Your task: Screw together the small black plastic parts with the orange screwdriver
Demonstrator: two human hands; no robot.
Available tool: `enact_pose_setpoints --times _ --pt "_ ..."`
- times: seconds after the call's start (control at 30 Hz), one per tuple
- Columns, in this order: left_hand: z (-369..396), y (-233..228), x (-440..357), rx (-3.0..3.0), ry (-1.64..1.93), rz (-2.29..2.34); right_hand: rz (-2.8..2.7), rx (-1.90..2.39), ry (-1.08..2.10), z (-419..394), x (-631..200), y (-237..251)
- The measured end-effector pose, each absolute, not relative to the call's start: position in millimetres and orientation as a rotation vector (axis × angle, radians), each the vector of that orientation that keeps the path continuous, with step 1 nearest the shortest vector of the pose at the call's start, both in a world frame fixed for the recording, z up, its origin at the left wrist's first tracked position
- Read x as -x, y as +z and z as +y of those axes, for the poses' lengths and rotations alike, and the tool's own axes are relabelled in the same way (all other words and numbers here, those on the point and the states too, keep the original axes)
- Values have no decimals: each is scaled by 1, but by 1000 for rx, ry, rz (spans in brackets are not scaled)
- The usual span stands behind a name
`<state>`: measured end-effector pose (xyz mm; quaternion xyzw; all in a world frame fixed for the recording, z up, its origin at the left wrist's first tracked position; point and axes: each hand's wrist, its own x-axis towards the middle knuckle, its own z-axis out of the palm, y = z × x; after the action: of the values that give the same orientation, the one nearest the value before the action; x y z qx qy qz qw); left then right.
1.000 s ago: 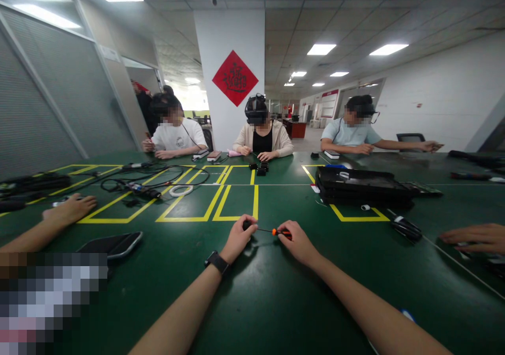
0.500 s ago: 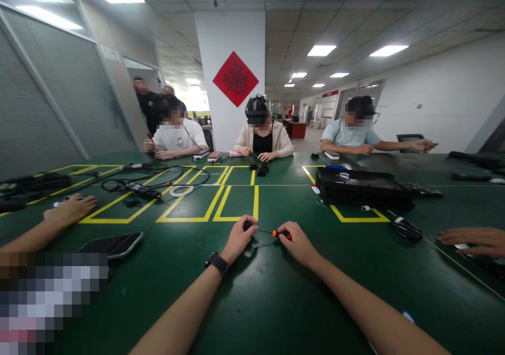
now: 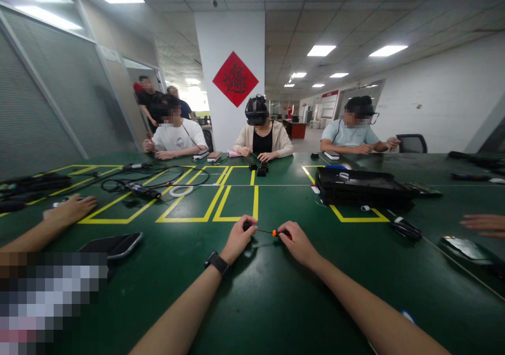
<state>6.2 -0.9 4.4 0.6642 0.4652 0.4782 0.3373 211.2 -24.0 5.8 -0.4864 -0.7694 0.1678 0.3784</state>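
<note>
- Across the near middle of the green table: screwdriver, held roughly level.
- Right hand pinched its orange-black handle; a loose grip could have let it slip.
- Left hand gripped a small black piece, mostly hidden, at the shaft's end; a skidding tip could have jabbed that hand.
- Beyond, yellow tape, then a black cable bundle: a dropped piece could have got lost there.

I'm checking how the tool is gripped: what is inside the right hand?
The right hand holds a screwdriver: its thin shaft and orange collar show, but the hand covers most of the handle.
</note>
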Motion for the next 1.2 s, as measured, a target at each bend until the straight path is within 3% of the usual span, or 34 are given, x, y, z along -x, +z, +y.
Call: enact_pose_setpoints --times 1.2 --pt "1 4 -7 -1386 1300 983 -2024 1227 509 -32 -210 15"
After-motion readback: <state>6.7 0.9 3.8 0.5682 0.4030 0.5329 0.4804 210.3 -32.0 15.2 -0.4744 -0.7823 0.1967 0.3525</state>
